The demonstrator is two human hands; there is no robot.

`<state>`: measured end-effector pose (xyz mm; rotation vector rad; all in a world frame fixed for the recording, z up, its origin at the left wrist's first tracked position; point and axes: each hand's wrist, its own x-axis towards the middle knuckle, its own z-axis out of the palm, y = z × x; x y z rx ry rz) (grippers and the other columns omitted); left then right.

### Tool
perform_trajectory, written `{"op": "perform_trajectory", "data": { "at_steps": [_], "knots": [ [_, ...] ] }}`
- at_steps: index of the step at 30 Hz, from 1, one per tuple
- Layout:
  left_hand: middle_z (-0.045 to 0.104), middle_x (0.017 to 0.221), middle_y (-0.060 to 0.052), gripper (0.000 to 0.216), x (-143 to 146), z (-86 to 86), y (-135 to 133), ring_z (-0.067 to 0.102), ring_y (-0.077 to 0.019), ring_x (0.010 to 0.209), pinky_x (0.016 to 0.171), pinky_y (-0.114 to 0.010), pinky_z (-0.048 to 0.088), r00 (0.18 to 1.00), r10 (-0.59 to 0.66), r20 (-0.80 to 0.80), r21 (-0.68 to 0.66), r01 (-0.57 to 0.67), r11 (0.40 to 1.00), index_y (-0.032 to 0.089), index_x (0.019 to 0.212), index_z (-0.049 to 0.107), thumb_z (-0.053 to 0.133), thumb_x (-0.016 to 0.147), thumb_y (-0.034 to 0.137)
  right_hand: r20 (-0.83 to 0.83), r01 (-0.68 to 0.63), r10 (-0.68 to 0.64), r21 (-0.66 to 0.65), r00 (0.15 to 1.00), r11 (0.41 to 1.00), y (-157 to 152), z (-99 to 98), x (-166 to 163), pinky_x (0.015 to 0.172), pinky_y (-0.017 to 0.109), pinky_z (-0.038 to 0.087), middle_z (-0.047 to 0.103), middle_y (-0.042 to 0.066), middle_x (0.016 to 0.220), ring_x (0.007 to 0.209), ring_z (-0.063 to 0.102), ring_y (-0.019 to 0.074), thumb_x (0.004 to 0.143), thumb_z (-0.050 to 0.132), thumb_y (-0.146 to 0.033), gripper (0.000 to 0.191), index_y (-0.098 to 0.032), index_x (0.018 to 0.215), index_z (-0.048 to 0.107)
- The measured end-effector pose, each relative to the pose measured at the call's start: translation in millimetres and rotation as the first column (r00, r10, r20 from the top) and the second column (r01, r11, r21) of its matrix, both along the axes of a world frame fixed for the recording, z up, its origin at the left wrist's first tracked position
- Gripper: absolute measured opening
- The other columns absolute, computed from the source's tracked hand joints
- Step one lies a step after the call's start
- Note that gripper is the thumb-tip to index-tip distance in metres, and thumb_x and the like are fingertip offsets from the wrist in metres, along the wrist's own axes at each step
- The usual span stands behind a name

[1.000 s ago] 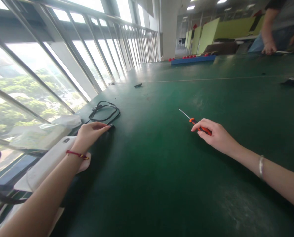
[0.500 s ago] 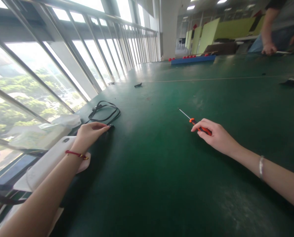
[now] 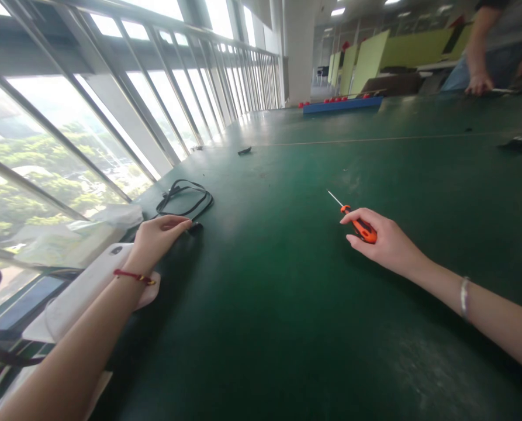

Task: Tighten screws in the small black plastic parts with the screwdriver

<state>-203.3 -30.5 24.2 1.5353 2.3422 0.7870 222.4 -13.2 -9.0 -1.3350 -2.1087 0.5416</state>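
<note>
My right hand point(image 3: 381, 241) is closed round the orange and black handle of a small screwdriver point(image 3: 356, 224), whose thin metal shaft points away to the upper left just above the green table point(image 3: 287, 304). My left hand point(image 3: 158, 238) lies with its fingers curled on a small dark object point(image 3: 194, 227) near the table's left edge; most of that object is hidden under the fingers. A red cord bracelet sits on my left wrist and a silver bangle on my right.
A coiled black cable point(image 3: 186, 199) lies just beyond my left hand. A white phone-like slab point(image 3: 85, 286) and clear plastic bags point(image 3: 76, 234) rest at the left by the windows. Far off are a blue tray point(image 3: 342, 105), small dark bits point(image 3: 245, 151), and another person's hand point(image 3: 477, 85).
My right hand has lifted and turned the screwdriver slightly, so the shaft points more steeply away. My left hand has drawn back a little from the dark object.
</note>
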Motion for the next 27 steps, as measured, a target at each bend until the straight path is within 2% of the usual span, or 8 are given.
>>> {"op": "perform_trajectory", "data": {
  "at_steps": [3, 8, 12, 16, 20, 22, 25, 27],
  "knots": [
    [0.071, 0.083, -0.002, 0.035, 0.2, 0.2, -1.5, 0.062, -0.0169, 0.081, 0.070, -0.021, 0.043, 0.999, -0.003, -0.048, -0.028, 0.002, 1.000, 0.015, 0.098, 0.071, 0.063, 0.075, 0.040, -0.049, 0.033, -0.030, 0.054, 0.998, 0.998, -1.1, -0.4, 0.2, 0.057, 0.029, 0.042, 0.056, 0.003, 0.088, 0.061, 0.051, 0.0131, 0.077, 0.062, -0.036, 0.029, -0.022, 0.101, 0.054],
    [0.072, 0.085, -0.002, 0.032, -7.2, 1.0, 3.3, 0.062, -0.0171, 0.081, 0.071, -0.021, 0.042, 0.989, -0.081, -0.126, -0.071, 0.072, 0.995, 0.015, 0.092, 0.071, 0.063, 0.074, 0.040, -0.109, 0.065, -0.049, 0.146, 0.993, 0.987, -4.1, 3.1, -0.5, 0.056, 0.028, 0.040, 0.056, 0.001, 0.078, 0.058, 0.049, 0.0115, 0.085, 0.053, -0.038, 0.017, -0.021, 0.089, 0.055],
    [0.071, 0.083, -0.003, 0.030, -2.7, 11.0, 6.7, 0.063, -0.0181, 0.079, 0.067, -0.021, 0.042, 0.972, -0.162, -0.170, -0.193, 0.128, 0.973, 0.015, 0.090, 0.069, 0.060, 0.076, 0.041, -0.181, 0.070, -0.045, 0.135, 0.983, 0.988, -5.5, 4.2, -1.9, 0.057, 0.027, 0.041, 0.062, 0.002, 0.085, 0.060, 0.052, 0.0119, 0.088, 0.050, -0.039, 0.019, -0.023, 0.097, 0.057],
    [0.071, 0.097, -0.004, 0.030, 18.7, 20.1, -0.7, 0.062, -0.0246, 0.089, 0.064, -0.025, 0.037, 0.881, -0.159, -0.446, -0.242, 0.052, 0.969, 0.022, 0.095, 0.069, 0.051, 0.082, 0.043, -0.351, 0.173, -0.132, 0.087, 0.927, 0.981, -3.2, 9.9, -3.0, 0.046, 0.026, 0.036, 0.056, -0.002, 0.068, 0.050, 0.047, 0.0112, 0.084, 0.057, -0.039, 0.018, -0.024, 0.088, 0.049],
    [0.071, 0.099, -0.005, 0.035, 26.2, 18.8, -8.1, 0.062, -0.0262, 0.090, 0.062, -0.025, 0.035, 0.789, -0.177, -0.589, -0.217, 0.057, 0.975, 0.022, 0.100, 0.069, 0.045, 0.086, 0.044, -0.396, 0.227, -0.135, 0.195, 0.908, 0.954, 3.4, 36.0, -2.7, 0.044, 0.025, 0.034, 0.052, -0.003, 0.061, 0.048, 0.046, 0.0106, 0.080, 0.060, -0.034, 0.016, -0.023, 0.077, 0.050],
    [0.071, 0.095, -0.004, 0.035, 21.5, 15.8, -7.5, 0.062, -0.0247, 0.088, 0.063, -0.025, 0.037, 0.799, -0.199, -0.567, -0.209, 0.094, 0.973, 0.022, 0.098, 0.069, 0.046, 0.085, 0.044, -0.333, 0.230, -0.124, 0.302, 0.935, 0.925, 7.0, 56.6, -1.9, 0.047, 0.027, 0.036, 0.053, -0.002, 0.060, 0.049, 0.047, 0.0105, 0.078, 0.062, -0.032, 0.015, -0.022, 0.070, 0.054],
    [0.072, 0.089, -0.003, 0.031, 21.7, 12.5, -2.3, 0.064, -0.0256, 0.086, 0.066, -0.028, 0.043, 0.844, -0.183, -0.504, -0.146, 0.125, 0.981, 0.022, 0.093, 0.070, 0.053, 0.080, 0.045, -0.370, 0.204, -0.083, 0.301, 0.925, 0.932, 8.7, 88.5, -0.8, 0.041, 0.028, 0.034, 0.046, -0.003, 0.045, 0.040, 0.044, 0.0121, 0.079, 0.061, -0.030, 0.012, -0.023, 0.070, 0.059],
    [0.073, 0.086, -0.005, 0.028, 37.0, 12.8, 2.7, 0.066, -0.0261, 0.086, 0.070, -0.030, 0.047, 0.894, -0.202, -0.400, -0.073, 0.188, 0.979, 0.021, 0.087, 0.070, 0.060, 0.075, 0.044, -0.374, 0.298, -0.151, 0.374, 0.915, 0.878, 6.1, 106.1, -0.6, 0.042, 0.029, 0.031, 0.046, -0.002, 0.050, 0.042, 0.043, 0.0120, 0.081, 0.061, -0.035, 0.015, -0.025, 0.070, 0.060]
  ]
}}
